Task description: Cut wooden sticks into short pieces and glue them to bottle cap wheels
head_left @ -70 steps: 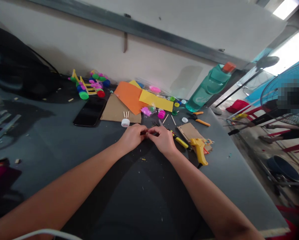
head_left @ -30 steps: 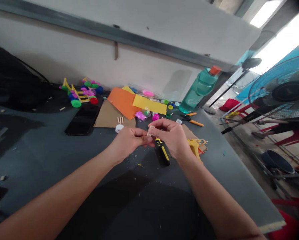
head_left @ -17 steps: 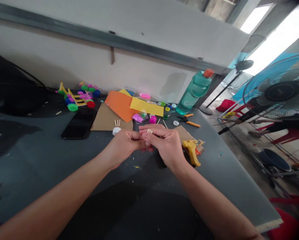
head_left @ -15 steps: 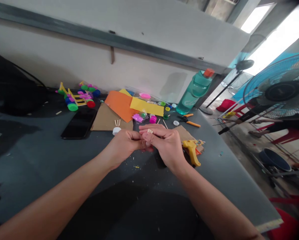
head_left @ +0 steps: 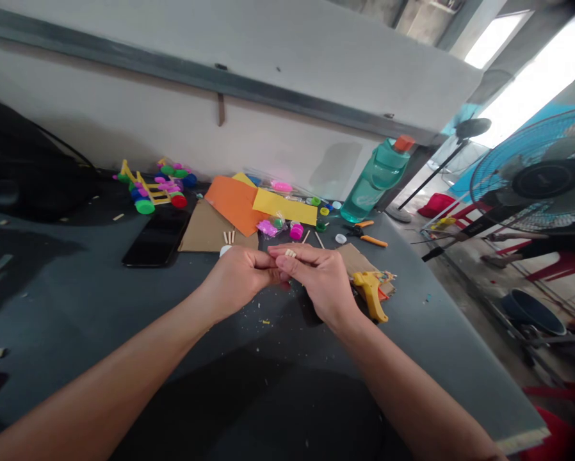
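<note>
Just L of the glue gun [head_left: 372, 294], R hand [head_left: 320, 275] pinches short wood pcs [head_left: 291, 253]; L hand [head_left: 237, 272] pressed agst it, can't tell if holding anything. Grip's shifted: only ends show now, so pcs prob. bunched tighter.

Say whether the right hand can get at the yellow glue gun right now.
Likely yes: the yellow glue gun lies just right of the right hand, with nothing standing between. But that hand pinches pale sticks, so it would probably need freeing first.
</note>
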The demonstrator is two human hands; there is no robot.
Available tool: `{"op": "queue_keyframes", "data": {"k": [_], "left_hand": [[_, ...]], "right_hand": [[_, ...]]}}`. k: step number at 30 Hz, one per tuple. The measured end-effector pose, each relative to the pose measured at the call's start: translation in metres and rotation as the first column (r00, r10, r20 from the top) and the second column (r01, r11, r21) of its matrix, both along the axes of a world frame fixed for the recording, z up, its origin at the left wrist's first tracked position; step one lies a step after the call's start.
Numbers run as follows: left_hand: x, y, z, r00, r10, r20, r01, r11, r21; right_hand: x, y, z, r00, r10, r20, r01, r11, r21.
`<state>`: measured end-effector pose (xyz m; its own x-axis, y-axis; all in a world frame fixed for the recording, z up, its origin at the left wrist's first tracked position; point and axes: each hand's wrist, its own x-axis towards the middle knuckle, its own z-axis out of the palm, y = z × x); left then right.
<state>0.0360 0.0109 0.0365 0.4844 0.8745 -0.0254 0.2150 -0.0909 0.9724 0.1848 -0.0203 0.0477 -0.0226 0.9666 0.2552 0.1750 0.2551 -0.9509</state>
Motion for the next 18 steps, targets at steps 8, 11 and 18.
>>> {"op": "queue_keyframes", "data": {"k": [8,11,18], "left_hand": [[-0.001,0.001,0.001,0.999,-0.041,-0.005,0.041,0.999,0.024],[0.007,-0.005,0.001,0.98,-0.04,0.197,0.054,0.996,-0.066],[0.018,-0.011,-0.006,0.923,0.027,0.385,0.055,0.978,-0.2]], "right_hand": [[0.002,0.002,-0.005,0.999,-0.035,0.002,0.034,0.998,0.058],[0.001,0.005,-0.009,0.996,-0.08,-0.037,0.083,0.993,0.084],[-0.01,0.005,-0.032,0.959,-0.184,-0.214,0.196,0.98,0.037]]}}
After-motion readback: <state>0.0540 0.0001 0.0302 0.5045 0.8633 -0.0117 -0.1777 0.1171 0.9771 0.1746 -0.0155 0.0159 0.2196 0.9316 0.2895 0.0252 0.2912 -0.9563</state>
